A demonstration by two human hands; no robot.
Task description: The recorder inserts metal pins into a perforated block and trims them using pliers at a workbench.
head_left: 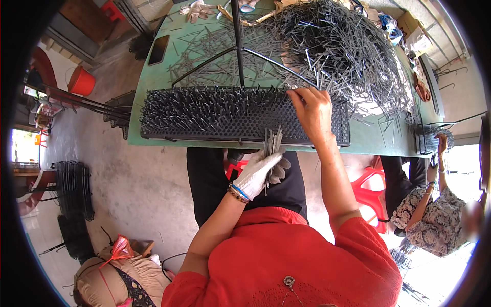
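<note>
Below, gloved left hand [258,174] clamped on pin bundle [272,143], bare right hand [313,110] fingers pinched together atop perforated tray [204,123]

Daylight was even and soft over the green bench [153,77], with only faint shadows beneath it. The openings at far left and lower right were blown out to white glare. Straight edges bowed toward the black fisheye rim; the centre stayed sharp, the margins softened.
</note>
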